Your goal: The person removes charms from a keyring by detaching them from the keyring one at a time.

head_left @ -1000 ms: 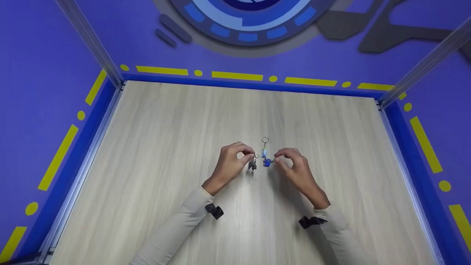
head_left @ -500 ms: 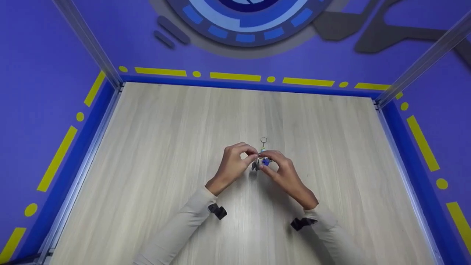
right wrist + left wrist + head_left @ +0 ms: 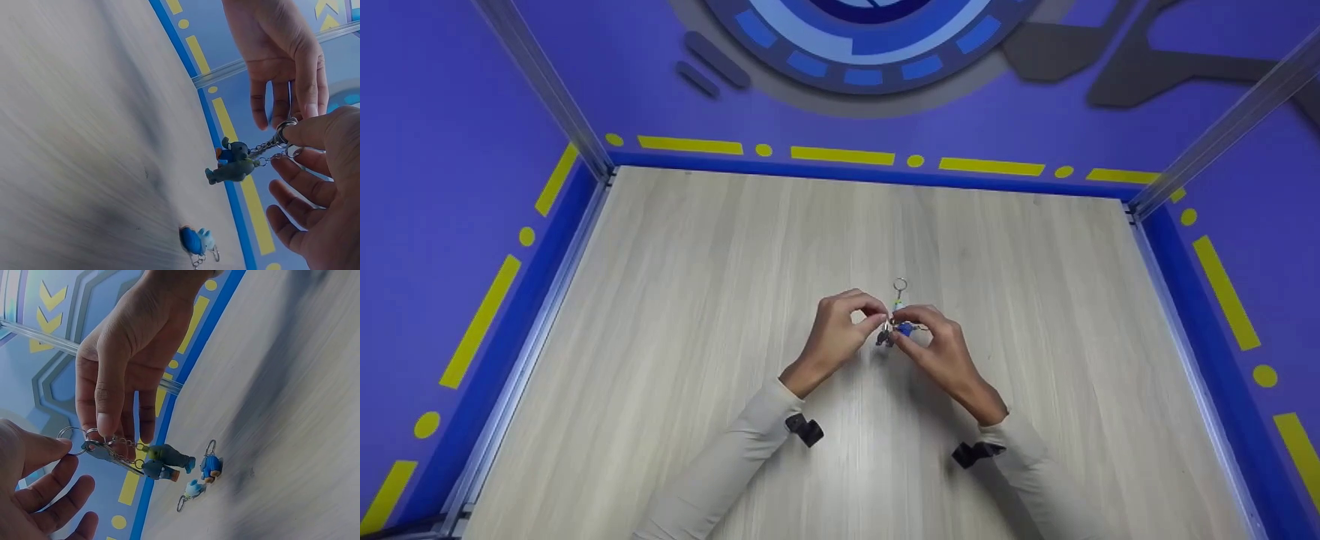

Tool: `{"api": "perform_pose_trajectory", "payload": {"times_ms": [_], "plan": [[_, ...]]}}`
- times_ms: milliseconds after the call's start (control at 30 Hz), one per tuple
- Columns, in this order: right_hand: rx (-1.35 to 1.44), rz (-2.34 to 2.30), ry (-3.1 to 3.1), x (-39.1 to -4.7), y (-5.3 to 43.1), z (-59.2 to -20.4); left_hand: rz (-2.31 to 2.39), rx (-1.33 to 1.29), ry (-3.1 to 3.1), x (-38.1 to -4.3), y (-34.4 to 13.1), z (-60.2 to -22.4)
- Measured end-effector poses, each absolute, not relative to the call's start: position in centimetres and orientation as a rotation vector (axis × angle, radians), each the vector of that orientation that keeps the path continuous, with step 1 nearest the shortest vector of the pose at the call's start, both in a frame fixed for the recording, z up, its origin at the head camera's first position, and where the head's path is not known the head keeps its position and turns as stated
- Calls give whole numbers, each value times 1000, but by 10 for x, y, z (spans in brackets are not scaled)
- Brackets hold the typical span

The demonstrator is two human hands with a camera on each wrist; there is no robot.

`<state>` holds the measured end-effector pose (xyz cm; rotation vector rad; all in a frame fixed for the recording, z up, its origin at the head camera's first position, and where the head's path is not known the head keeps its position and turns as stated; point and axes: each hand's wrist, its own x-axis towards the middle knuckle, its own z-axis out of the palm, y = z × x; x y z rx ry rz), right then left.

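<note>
My left hand (image 3: 840,334) pinches a metal split ring (image 3: 70,428) between thumb and forefinger. Facing it, my right hand (image 3: 941,349) has its thumb and fingertips on the rings and short chains of the same cluster. Two small figurines dangle there side by side: a grey elephant in blue clothes (image 3: 238,149) and a grey-green figure (image 3: 233,170). A flat metal piece with a thin shaft, like a key (image 3: 97,450), hangs among the chains in the left wrist view. Just beyond the fingers, a blue figurine keychain (image 3: 905,329) and a light-blue one (image 3: 898,306) lie on the table.
The pale wood tabletop (image 3: 735,247) is bounded by blue panels with yellow markings (image 3: 840,155) at the back and sides. Metal posts (image 3: 547,82) stand at the corners. Both sleeves carry black wrist mounts (image 3: 805,430).
My right hand has moved left from beside the blue keychain to meet the left hand at the hanging rings. My left hand has shifted slightly right with its figurine.
</note>
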<state>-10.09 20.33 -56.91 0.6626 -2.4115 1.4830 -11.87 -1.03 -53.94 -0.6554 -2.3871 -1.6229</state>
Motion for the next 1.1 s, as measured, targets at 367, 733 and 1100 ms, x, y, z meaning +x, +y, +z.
{"api": "perform_pose_trajectory", "payload": {"times_ms": [367,733,1100], "plan": [[663,1500,-2395,-99,208,-570,-1626,-643,-2420,-118,-11,-542],[569,1600,-2415,-96,209,-568,-1680,-638,-2427,-116,-12,-545],[548,1656,-2369,-95,208,-567,-1819,-638,-2400,-114,-14,-546]]}}
